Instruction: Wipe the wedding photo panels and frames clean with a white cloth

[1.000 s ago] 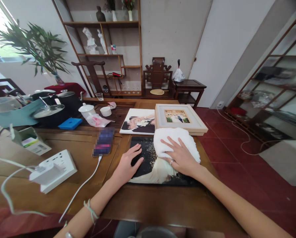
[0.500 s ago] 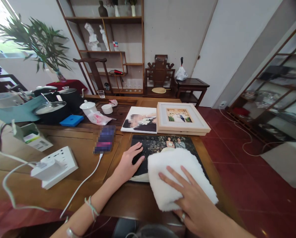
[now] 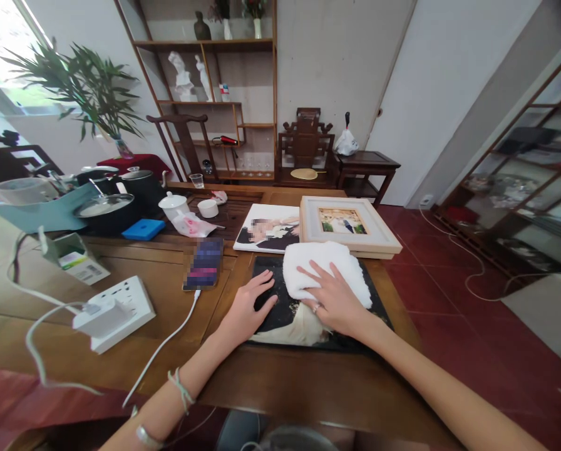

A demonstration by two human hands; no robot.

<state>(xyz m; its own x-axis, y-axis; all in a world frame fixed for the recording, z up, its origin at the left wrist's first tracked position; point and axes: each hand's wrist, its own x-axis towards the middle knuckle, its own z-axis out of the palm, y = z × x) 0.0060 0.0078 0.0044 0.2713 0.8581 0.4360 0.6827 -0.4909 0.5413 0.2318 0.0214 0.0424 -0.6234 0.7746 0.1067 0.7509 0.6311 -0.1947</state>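
Note:
A dark photo panel (image 3: 280, 313) lies flat on the wooden table in front of me, with a pale dress showing in its lower part. My left hand (image 3: 252, 304) rests open on the panel's left side, fingers stretched. On its upper part sits a folded, fluffy white towel (image 3: 355, 282), covering much of the picture. My right hand (image 3: 332, 297) holds the towel against the panel, its fingers spread over the top and the thumb hidden.
Behind the panel lie a white-edged photo print (image 3: 267, 228) and a framed photo (image 3: 350, 220). To the left are a phone (image 3: 204, 263) on a white cable, a power strip (image 3: 121, 307), an opened small box (image 3: 76, 254), a blue box (image 3: 143, 229) and a lidded white teacup (image 3: 173, 203).
My right hand has pushed the towel away from me across the panel, covering the picture's upper part and uncovering the dress. My left hand stays on the panel's left side.

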